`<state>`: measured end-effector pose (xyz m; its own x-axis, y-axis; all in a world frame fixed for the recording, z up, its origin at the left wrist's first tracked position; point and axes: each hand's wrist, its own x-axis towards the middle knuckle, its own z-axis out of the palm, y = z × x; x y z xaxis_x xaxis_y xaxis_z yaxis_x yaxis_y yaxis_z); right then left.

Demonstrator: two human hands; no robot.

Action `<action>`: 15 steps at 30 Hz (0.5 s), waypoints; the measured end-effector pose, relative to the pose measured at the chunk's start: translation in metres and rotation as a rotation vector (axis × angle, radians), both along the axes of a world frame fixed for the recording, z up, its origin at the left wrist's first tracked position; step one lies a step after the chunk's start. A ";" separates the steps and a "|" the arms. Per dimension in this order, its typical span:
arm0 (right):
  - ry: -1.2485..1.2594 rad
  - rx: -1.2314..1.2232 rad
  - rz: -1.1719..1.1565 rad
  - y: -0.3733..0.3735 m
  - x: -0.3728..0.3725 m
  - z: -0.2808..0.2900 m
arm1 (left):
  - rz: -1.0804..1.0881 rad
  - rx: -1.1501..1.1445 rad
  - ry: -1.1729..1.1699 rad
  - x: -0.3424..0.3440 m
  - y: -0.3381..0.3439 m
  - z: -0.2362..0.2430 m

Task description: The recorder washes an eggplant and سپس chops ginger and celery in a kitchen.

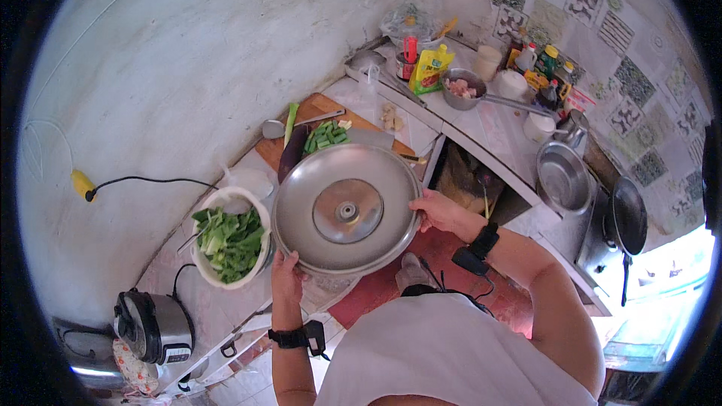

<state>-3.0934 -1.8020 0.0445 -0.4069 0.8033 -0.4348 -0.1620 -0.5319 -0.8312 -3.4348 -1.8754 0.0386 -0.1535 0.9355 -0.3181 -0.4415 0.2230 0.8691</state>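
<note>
A wide round steel lid (316,233) with a centre disc is held level between my two hands. My left hand (289,277) grips its lower-left rim, and my right hand (436,210) grips the right rim. Just left of the lid is a white basin (201,257) full of leafy greens (229,240). Behind it lies a wooden cutting board (316,105) with chopped green pieces (325,137), a long dark purple vegetable (291,152) and a ladle (273,129), partly hidden by the lid.
The back counter holds a saucepan of raw meat (460,89) and bottles (549,56). At right are an empty steel pot (556,173) and a dark pan (628,214). An electric cooker (150,327) stands at lower left; a yellow plug (83,184) hangs by the wall.
</note>
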 end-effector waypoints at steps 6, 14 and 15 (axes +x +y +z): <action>-0.289 0.243 -0.130 0.138 0.018 0.050 | 0.025 0.076 -0.131 0.036 0.075 0.015; -0.213 0.364 -0.437 0.327 0.060 0.004 | 0.203 -0.098 -0.100 0.049 0.068 -0.030; -0.215 0.346 -0.489 0.333 0.053 0.002 | 0.218 -0.108 -0.149 0.048 0.062 -0.035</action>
<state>-3.0405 -1.4693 0.0462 0.1102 0.9828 -0.1484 -0.1283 -0.1340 -0.9826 -3.3868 -1.8132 0.0040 -0.2919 0.8450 -0.4481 -0.6101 0.1963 0.7676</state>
